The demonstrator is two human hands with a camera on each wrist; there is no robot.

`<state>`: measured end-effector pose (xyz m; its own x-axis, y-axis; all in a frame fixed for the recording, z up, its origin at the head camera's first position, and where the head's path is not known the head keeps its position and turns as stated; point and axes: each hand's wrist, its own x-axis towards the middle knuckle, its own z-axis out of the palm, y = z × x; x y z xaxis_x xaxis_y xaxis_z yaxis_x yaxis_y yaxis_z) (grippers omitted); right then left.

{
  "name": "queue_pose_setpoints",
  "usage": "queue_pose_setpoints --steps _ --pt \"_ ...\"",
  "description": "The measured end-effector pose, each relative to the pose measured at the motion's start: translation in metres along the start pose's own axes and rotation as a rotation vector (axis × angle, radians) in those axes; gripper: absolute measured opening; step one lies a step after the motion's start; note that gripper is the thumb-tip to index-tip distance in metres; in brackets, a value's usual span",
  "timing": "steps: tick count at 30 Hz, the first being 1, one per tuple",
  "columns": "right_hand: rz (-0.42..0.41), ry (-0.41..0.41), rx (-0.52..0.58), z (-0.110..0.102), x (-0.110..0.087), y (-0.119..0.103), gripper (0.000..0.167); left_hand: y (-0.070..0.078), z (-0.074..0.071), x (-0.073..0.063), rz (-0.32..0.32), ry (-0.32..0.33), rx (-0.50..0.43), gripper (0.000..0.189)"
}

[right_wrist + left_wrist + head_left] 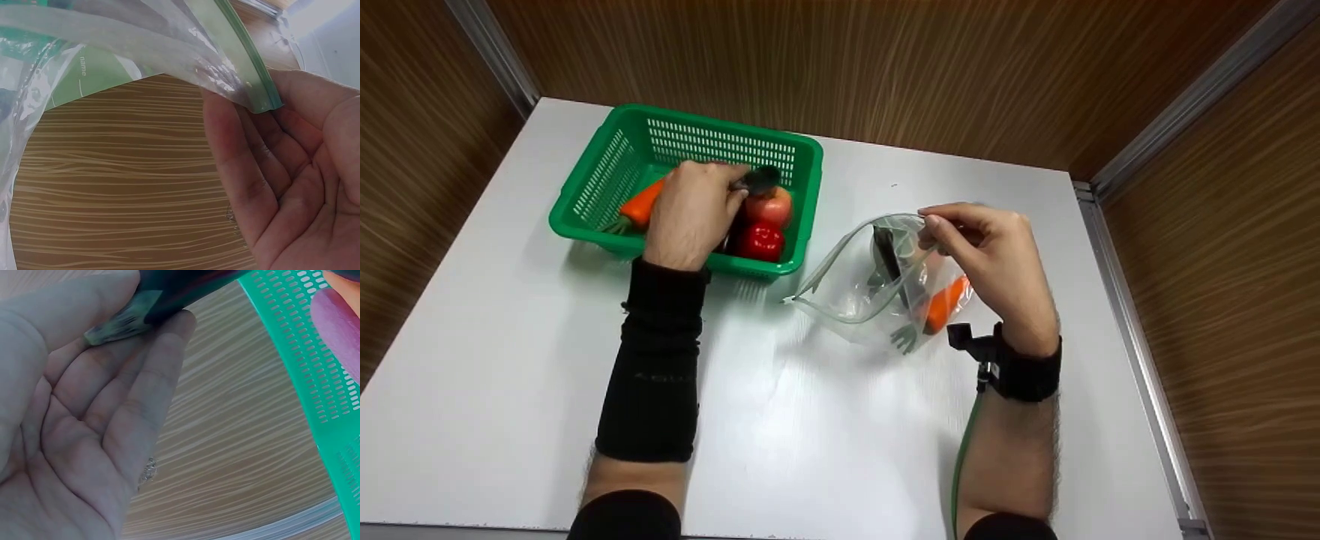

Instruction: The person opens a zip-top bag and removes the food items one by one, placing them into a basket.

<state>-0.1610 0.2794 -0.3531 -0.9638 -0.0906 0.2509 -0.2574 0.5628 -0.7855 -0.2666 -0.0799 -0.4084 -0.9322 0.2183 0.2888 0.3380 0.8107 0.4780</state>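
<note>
Head view. Item: one green basket (811,195), on the white table (780,435). Contents: a carrot (641,204), an apple (771,208), a red pepper (761,241); the hand hides part, so I offer no full count. Item: left hand (694,210), over the basket, pinching a dark eggplant (759,178). Item: one clear bag (851,320), mouth open, beside the basket. Contents: a second carrot (943,307) and a dark long piece (887,251); other shapes behind the film I cannot name. Item: right hand (990,247), gripping the bag's rim. Status, as I judge it: bagging part done, with produce on both sides and one piece in hand; the bag unsealed.

Left wrist view. Eggplant held by its pale-green stem end between thumb and fingers, clear of the basket wall. Beyond: a pink item (337,332), kind uncertain to me.

Right wrist view. Green zip strip (250,56), its end at the fingertips. Green panel (93,73), printed "name"; I see no writing on the visible part beyond that.
</note>
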Motion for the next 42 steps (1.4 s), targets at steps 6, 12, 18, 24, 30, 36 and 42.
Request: queue_pose_setpoints --steps 6,12,18,24,30,36,42 --pt "-0.001 -0.002 0.000 0.000 0.000 0.000 0.018 -0.002 0.002 0.001 -0.068 -0.050 0.008 0.014" --pt "-0.007 -0.002 0.000 0.000 0.001 0.001 0.017 -0.001 0.003 0.002 -0.120 -0.129 0.011 0.028" --pt "-0.004 -0.007 0.002 0.001 0.000 0.001 0.018 -0.005 0.008 0.002 -0.145 -0.212 0.055 0.029" --pt "-0.004 -0.011 -0.007 0.001 0.000 0.000 0.018 -0.014 0.012 0.001 -0.174 -0.306 0.080 0.024" --pt "-0.008 -0.010 -0.015 0.001 0.001 0.000 0.018 -0.015 0.012 -0.002 -0.186 -0.307 0.069 0.025" --pt "-0.006 -0.015 -0.014 0.001 0.001 0.000 0.018 -0.012 0.011 -0.003 -0.190 -0.290 0.107 0.026" --pt "-0.003 -0.015 -0.010 0.002 0.001 0.000 0.017 0.000 0.005 -0.001 -0.144 -0.182 0.076 0.031"
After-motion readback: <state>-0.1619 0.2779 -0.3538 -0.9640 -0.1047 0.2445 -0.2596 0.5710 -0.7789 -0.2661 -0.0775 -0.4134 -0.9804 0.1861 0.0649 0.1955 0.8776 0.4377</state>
